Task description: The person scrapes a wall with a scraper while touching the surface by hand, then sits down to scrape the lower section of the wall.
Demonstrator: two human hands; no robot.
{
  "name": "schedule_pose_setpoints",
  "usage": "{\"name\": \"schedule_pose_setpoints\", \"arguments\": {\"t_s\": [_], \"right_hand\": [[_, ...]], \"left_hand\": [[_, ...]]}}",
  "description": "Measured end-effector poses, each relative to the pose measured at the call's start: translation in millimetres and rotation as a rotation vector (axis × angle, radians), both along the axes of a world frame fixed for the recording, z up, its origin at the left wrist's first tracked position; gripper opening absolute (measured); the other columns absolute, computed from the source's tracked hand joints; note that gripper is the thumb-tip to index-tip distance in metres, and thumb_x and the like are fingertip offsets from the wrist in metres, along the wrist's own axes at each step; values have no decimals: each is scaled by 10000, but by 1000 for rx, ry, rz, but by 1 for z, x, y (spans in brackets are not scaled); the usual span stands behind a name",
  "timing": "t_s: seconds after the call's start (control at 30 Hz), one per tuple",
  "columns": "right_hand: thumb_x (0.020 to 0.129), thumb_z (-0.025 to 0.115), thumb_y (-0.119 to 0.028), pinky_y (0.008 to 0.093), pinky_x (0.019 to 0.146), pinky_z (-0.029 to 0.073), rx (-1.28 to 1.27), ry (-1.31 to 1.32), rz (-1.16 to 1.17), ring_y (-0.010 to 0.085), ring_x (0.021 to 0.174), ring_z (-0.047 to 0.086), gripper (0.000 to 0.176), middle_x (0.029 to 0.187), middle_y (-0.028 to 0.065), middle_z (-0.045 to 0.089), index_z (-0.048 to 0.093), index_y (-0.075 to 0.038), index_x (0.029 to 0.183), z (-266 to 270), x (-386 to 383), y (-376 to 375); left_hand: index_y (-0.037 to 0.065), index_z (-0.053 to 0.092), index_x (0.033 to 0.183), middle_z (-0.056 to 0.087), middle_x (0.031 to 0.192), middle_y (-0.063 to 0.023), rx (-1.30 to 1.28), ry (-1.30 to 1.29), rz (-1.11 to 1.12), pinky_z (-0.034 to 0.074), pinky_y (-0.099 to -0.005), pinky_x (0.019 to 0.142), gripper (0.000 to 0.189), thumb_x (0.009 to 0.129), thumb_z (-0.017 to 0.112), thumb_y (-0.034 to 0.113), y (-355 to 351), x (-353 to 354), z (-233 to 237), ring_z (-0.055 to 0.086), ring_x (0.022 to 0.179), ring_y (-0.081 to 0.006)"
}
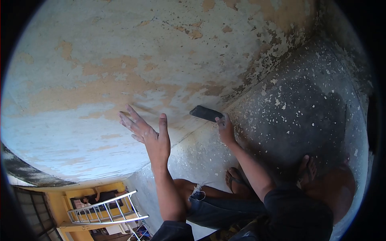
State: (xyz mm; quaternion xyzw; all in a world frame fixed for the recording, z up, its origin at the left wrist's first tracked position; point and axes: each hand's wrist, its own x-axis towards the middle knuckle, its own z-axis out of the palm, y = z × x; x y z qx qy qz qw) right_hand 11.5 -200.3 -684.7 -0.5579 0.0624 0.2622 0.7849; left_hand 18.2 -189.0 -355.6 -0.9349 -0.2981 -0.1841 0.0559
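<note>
My left hand (146, 132) is raised in front of the peeling wall (100, 88), its fingers spread and dusted with pale powder. Nothing is in it, and its fingertips are near or against the wall; which of these I cannot tell. My right hand (226, 128) grips one end of a dark, flat, rectangular block (206, 113). The block's far end points toward the lower part of the wall, close to where wall and floor meet. Patches of tan show through the wall's pale paint.
Paint flakes dot the grey floor (281, 116). My bent legs and feet in sandals (237, 178) are at the lower right. A metal ladder (108, 211) stands at the lower left, near a yellow wall (60, 205) and another person (93, 197).
</note>
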Motion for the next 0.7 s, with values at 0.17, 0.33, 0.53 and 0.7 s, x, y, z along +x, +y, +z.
{"name": "schedule_pose_setpoints", "arguments": {"t_s": [0.17,0.33,0.53,0.7], "right_hand": [[964,654,-320,350,686,468,135,-198,-96,196,727,561,410,821,96,601,552,-1,1199,60,24,6],[963,663,-280,331,665,454,278,-248,-72,160,697,514,380,781,65,550,553,10,1183,98,39,-3],[968,656,-302,337,713,477,59,-104,-169,203,748,574,443,867,114,630,542,36,1231,25,21,-15],[982,635,-301,328,685,472,137,-225,-258,190,719,573,405,846,111,629,546,23,1208,79,25,15]], "left_hand": [[198,7,1606,-151,1633,-212,-22,-16,-49,35,-714,1124,966,923,606,525,10,-3,-4,-127,1489,-474],[188,24,1605,-137,1625,-252,-21,-37,10,63,-657,1155,929,936,619,436,6,5,-9,-74,1497,-476],[176,25,1605,-167,1615,-256,22,-46,26,84,-634,1167,930,930,627,395,-5,12,-3,-77,1496,-477],[146,57,1603,-118,1623,-240,35,-252,-198,122,-589,1185,936,912,662,327,-16,18,0,-26,1502,-451]]}}
